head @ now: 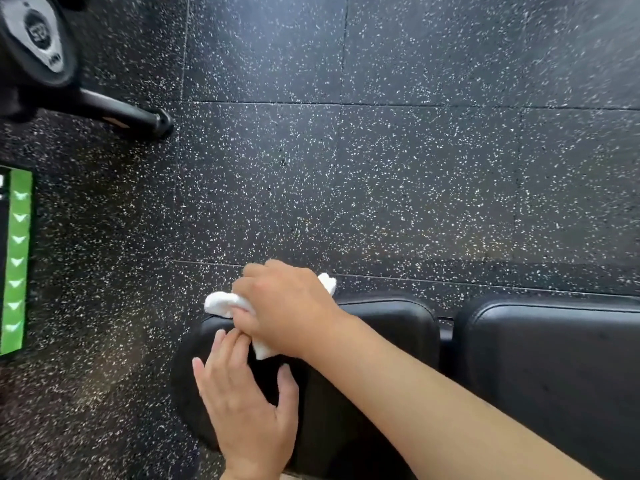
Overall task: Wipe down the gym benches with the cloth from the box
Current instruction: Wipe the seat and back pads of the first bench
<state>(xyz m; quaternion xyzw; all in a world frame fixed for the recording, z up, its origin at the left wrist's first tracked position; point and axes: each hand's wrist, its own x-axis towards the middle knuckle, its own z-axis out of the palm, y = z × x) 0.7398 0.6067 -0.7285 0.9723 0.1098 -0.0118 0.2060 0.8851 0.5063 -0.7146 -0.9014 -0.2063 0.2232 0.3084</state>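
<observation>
Right forearm: nearest the lens, comes in from bottom right, crosses over the seat pad.
Floor point(415, 168): speckled black rubber tiles, fills most of the view.
Back pad point(554, 375): black vinyl, right of the seat pad, narrow gap between them; looks not yet reached, my guess only.
Seat pad point(363, 393): black vinyl, rounded left end, both hands on it.
Machine base point(45, 64): black, top left, well apart from the bench, so it shouldn't block the stroke.
Green strip point(15, 261): left edge, white markings, not involved.
Right hand point(287, 310): fingers curled round the cloth, pressing it onto the far left corner of the seat pad.
Left hand point(242, 403): fingers straight, flat on the pad, holds nothing; seems to be bracing.
Cloth point(221, 303): white, bunched, ends stick out either side of the fist.
Technique: spread the cloth flatter for more contact; run overlapping strokes from the corner, over the rounded edge and seam.
Box: not in view.
</observation>
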